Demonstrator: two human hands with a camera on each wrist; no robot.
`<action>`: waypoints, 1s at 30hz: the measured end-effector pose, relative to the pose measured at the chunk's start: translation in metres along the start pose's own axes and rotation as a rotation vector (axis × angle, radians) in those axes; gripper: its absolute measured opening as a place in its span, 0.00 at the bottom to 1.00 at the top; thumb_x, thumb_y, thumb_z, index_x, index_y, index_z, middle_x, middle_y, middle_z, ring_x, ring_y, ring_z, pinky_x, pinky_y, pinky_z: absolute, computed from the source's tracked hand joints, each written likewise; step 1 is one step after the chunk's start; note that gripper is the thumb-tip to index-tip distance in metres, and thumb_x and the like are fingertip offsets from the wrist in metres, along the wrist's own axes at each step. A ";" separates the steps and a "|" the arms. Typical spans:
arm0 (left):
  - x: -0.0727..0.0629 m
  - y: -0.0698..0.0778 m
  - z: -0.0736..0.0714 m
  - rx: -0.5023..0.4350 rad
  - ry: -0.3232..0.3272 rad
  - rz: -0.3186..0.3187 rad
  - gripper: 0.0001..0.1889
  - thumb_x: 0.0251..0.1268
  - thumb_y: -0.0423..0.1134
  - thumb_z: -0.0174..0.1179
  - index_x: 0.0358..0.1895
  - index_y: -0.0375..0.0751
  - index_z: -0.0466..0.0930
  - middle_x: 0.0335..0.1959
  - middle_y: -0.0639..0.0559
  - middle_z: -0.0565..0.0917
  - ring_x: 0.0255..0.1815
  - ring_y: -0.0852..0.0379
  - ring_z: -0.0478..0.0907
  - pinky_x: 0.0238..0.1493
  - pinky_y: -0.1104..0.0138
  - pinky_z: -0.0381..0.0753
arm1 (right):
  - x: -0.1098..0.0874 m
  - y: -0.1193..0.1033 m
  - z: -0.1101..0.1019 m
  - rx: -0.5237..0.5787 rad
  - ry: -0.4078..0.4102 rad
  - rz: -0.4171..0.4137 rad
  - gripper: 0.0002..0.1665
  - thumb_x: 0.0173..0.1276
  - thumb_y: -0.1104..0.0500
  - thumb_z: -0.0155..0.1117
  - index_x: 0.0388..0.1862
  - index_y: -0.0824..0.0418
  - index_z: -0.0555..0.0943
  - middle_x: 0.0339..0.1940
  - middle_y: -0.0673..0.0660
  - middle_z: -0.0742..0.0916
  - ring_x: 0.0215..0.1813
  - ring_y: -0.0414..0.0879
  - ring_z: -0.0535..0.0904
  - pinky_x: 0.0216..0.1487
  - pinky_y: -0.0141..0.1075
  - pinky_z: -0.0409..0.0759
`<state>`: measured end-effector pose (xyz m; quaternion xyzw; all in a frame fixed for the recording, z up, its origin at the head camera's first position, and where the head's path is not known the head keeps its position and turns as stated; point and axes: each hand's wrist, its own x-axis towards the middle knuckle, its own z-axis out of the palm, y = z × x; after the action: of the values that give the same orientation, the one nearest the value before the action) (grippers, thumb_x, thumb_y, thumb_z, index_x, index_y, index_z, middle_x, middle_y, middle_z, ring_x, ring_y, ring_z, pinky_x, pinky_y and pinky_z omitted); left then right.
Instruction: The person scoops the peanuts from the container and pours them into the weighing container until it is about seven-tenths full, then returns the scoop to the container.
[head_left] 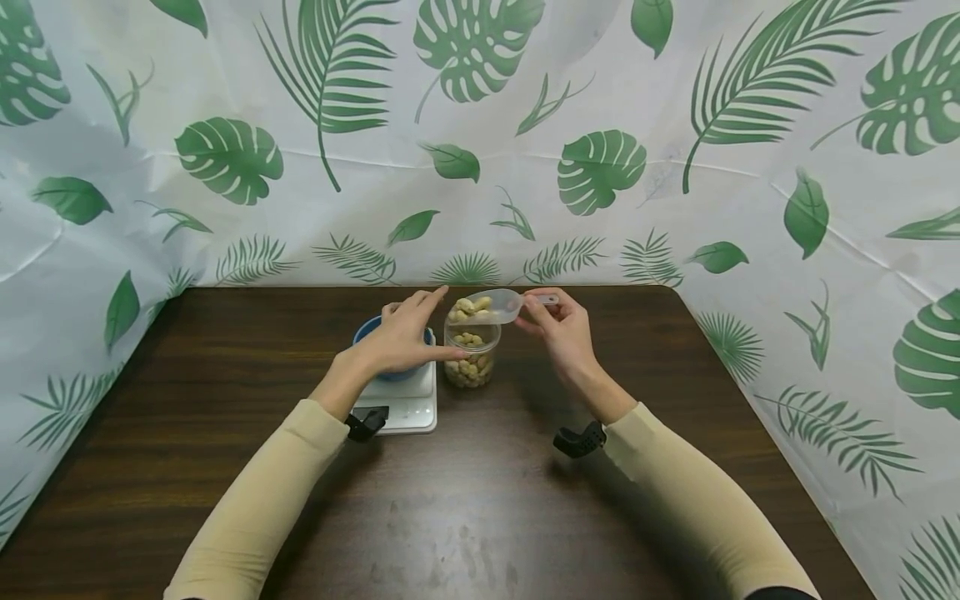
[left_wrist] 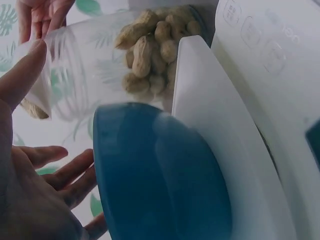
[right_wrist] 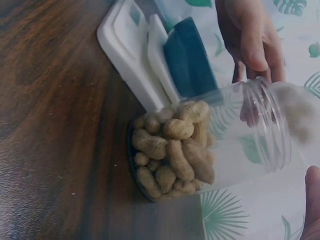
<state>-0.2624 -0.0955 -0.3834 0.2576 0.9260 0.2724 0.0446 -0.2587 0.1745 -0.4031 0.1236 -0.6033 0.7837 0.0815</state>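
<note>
Here: one scoop point(head_left: 507, 306), one clear jar point(right_wrist: 232, 140), one blue bowl point(left_wrist: 150, 172) on one white scale point(head_left: 411, 414).
As for the scoop: translucent, loaded with peanuts point(head_left: 471, 308), pinched in the right hand point(head_left: 564, 332) at the jar's mouth, toward the dark wooden table's point(head_left: 450, 517) far edge; close by, a left hand point(head_left: 401, 340) spread wide. Behind, a white leaf-printed sheet point(head_left: 510, 200).

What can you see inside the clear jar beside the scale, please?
Peanuts in their shells lie in the lower part of the jar, with clear space above them. Those at the heap's centre are covered by the outer ones, so I cannot count them.
</note>
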 end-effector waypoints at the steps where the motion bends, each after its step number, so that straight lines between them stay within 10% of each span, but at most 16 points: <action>1: -0.002 -0.002 -0.001 -0.003 0.010 -0.003 0.57 0.62 0.67 0.67 0.84 0.44 0.47 0.78 0.39 0.61 0.77 0.41 0.59 0.71 0.36 0.46 | 0.001 -0.001 0.001 0.002 -0.001 -0.002 0.06 0.77 0.66 0.61 0.47 0.69 0.82 0.44 0.57 0.87 0.48 0.47 0.86 0.47 0.41 0.85; 13: -0.026 -0.024 -0.012 -0.040 0.075 -0.040 0.50 0.61 0.62 0.71 0.80 0.41 0.59 0.78 0.39 0.59 0.78 0.40 0.55 0.70 0.32 0.43 | 0.009 -0.003 0.013 0.041 -0.024 0.038 0.04 0.77 0.67 0.61 0.46 0.65 0.82 0.43 0.57 0.85 0.48 0.47 0.85 0.51 0.44 0.84; 30: -0.049 -0.054 -0.020 -0.058 -0.015 -0.151 0.59 0.56 0.61 0.74 0.82 0.37 0.51 0.79 0.33 0.55 0.78 0.33 0.53 0.67 0.30 0.48 | 0.016 -0.005 0.035 -0.027 -0.094 0.049 0.04 0.78 0.66 0.61 0.47 0.66 0.81 0.43 0.58 0.86 0.48 0.49 0.86 0.54 0.47 0.83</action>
<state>-0.2488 -0.1685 -0.3983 0.1878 0.9341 0.2932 0.0794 -0.2697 0.1414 -0.3852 0.1443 -0.6197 0.7706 0.0352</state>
